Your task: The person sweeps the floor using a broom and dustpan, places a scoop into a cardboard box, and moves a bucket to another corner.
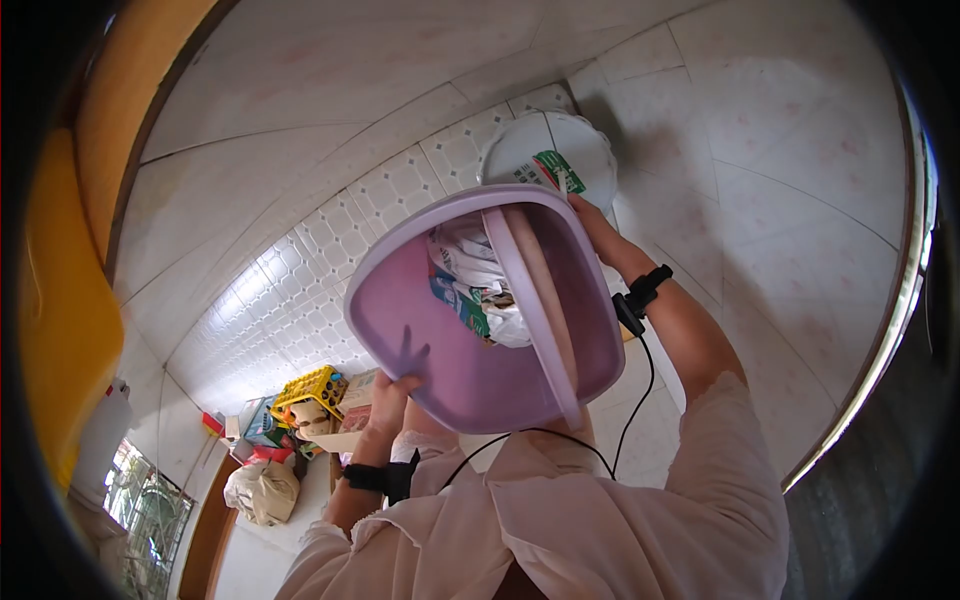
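Observation:
A purple plastic bin (385, 300) is tilted in front of me, its mouth facing up toward me. A curved band (530, 300) of the same purple crosses its opening. Inside lie crumpled white plastic wrappers (468, 250) and a blue-green packet (458, 303). My left hand (393, 392) grips the near left rim, thumb over the edge and the other fingers hidden below. On the far right side, my right hand (598, 230) is closed around the rim, partly hidden by the bin. Just beyond it, a green and white packet (558, 170) shows over a round white plastic surface (510, 150).
A yellow crate (308, 393), cardboard boxes (345, 432) and a beige bag (262, 490) stand at lower left. A large yellow object (60, 310) fills the left edge. White tiled wall (330, 230) runs behind. A black cable (640, 400) hangs from my right wristband.

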A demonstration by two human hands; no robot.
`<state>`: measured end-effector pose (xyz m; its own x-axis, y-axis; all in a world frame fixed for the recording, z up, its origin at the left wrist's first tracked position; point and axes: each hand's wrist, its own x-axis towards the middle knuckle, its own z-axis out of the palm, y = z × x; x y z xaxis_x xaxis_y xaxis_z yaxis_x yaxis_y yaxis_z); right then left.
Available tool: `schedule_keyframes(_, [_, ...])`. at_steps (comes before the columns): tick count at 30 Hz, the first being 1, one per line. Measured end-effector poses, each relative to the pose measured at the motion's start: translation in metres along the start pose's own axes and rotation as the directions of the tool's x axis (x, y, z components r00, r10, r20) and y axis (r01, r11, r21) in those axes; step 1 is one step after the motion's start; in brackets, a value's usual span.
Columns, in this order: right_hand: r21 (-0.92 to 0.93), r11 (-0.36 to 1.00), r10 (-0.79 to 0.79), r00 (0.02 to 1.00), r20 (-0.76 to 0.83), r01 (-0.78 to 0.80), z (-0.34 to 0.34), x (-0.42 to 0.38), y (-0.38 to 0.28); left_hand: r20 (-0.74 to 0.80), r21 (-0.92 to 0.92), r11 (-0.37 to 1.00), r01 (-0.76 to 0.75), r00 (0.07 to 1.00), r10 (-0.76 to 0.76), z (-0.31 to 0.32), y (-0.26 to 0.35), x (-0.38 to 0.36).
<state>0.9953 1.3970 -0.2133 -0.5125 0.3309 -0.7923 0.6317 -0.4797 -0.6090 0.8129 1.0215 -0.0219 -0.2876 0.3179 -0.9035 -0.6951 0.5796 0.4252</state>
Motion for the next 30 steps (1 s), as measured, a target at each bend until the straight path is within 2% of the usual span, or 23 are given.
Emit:
schedule_keyframes(1, [0.027, 1.000, 0.013, 1.000, -0.003, -0.013, -0.004, 0.001, 0.002, -0.021, 0.058, 0.998, 0.028, 0.999, -0.027, 0.001, 0.002, 0.002])
schedule_keyframes(2, [-0.045, 0.999, 0.012, 0.999, -0.031, -0.014, -0.009, 0.006, 0.011, -0.019, 0.061, 0.998, 0.032, 0.999, -0.031, 0.003, 0.005, 0.004])
schedule_keyframes(3, [-0.039, 0.999, 0.017, 0.999, -0.035, -0.019, -0.015, 0.006, 0.012, -0.012, 0.113, 0.993, 0.020, 1.000, -0.019, 0.006, 0.013, 0.005])
schedule_keyframes(5, [-0.433, 0.901, -0.101, 0.985, -0.137, 0.032, -0.030, 0.003, 0.012, -0.005, 0.167, 0.986, 0.013, 1.000, -0.012, 0.012, 0.026, 0.007])
schedule_keyframes(7, [-0.376, 0.926, -0.073, 0.959, -0.274, -0.037, -0.069, 0.002, 0.031, 0.026, 0.102, 0.993, 0.057, 0.998, -0.060, 0.016, 0.035, 0.009])
schedule_keyframes(8, [-0.372, 0.927, -0.073, 0.958, -0.276, -0.037, -0.085, 0.000, 0.050, 0.027, 0.106, 0.993, 0.057, 0.998, -0.060, 0.018, 0.035, 0.010])
schedule_keyframes(9, [-0.589, 0.805, -0.258, 0.854, -0.453, -0.069, -0.099, -0.001, 0.074, 0.029, 0.088, 0.995, 0.044, 0.998, -0.047, 0.020, 0.036, 0.010])
schedule_keyframes(10, [-0.752, 0.639, -0.465, 0.696, -0.547, -0.163, -0.102, -0.008, 0.077, 0.032, 0.069, 0.997, 0.030, 0.999, -0.032, 0.022, 0.038, 0.009])
schedule_keyframes(11, [-0.748, 0.643, -0.464, 0.693, -0.552, -0.166, -0.103, -0.017, 0.082, 0.036, 0.075, 0.997, 0.029, 0.999, -0.032, 0.027, 0.038, 0.008])
schedule_keyframes(13, [-0.556, 0.819, -0.456, 0.749, -0.480, 0.143, -0.083, -0.051, 0.054, 0.024, 0.111, 0.993, -0.032, 0.999, 0.030, 0.029, 0.038, 0.008])
schedule_keyframes(14, [-0.456, 0.872, -0.396, 0.805, -0.442, 0.179, -0.072, -0.064, 0.043, 0.027, 0.116, 0.993, -0.031, 0.999, 0.028, 0.025, 0.035, 0.008])
schedule_keyframes(15, [-0.448, 0.878, -0.386, 0.804, -0.451, 0.170, -0.067, -0.081, 0.049, 0.037, 0.132, 0.991, -0.036, 0.999, 0.031, 0.021, 0.033, 0.007])
schedule_keyframes(16, [-0.252, 0.966, -0.150, 0.917, -0.370, 0.056, -0.064, -0.096, 0.052, 0.051, 0.147, 0.988, -0.049, 0.998, 0.042, 0.021, 0.036, 0.006])
schedule_keyframes(17, [-0.067, 0.994, 0.072, 0.971, -0.230, -0.089, -0.061, -0.112, 0.053, 0.059, 0.152, 0.987, -0.056, 0.997, 0.048, 0.023, 0.039, 0.003])
schedule_keyframes(19, [0.333, 0.934, 0.178, 0.977, -0.122, -0.128, -0.051, -0.175, 0.027, 0.028, 0.080, 0.996, -0.046, 0.999, 0.044, 0.037, 0.049, -0.001])
schedule_keyframes(21, [0.485, 0.874, 0.062, 0.994, -0.089, -0.011, -0.038, -0.236, -0.002, 0.006, 0.074, 0.996, -0.048, 0.999, 0.048, 0.035, 0.048, 0.002])
schedule_keyframes(22, [0.482, 0.876, 0.060, 0.994, -0.089, -0.010, -0.026, -0.252, -0.005, -0.014, 0.075, 0.997, -0.031, 0.999, 0.032, 0.034, 0.045, 0.001])
schedule_keyframes(24, [0.213, 0.933, -0.205, 0.916, -0.344, 0.289, 0.000, -0.269, -0.013, -0.017, 0.114, 0.994, -0.005, 1.000, 0.007, 0.029, 0.047, 0.001])
schedule_keyframes(25, [0.209, 0.932, -0.214, 0.914, -0.343, 0.297, 0.001, -0.267, -0.018, -0.025, 0.153, 0.988, 0.024, 0.999, -0.020, 0.030, 0.048, 0.001])
schedule_keyframes(27, [0.283, 0.949, -0.025, 0.930, -0.366, 0.137, -0.001, -0.258, -0.035, -0.049, 0.185, 0.981, -0.061, 0.996, 0.072, 0.037, 0.052, 0.000])
schedule_keyframes(29, [0.258, 0.954, -0.034, 0.912, -0.408, 0.151, -0.006, -0.258, -0.061, -0.067, 0.228, 0.965, -0.132, 0.986, 0.151, 0.045, 0.070, -0.002])
schedule_keyframes(30, [0.291, 0.949, 0.004, 0.917, -0.399, 0.122, -0.013, -0.260, -0.077, -0.049, 0.245, 0.963, -0.112, 0.991, 0.128, 0.048, 0.083, -0.002])
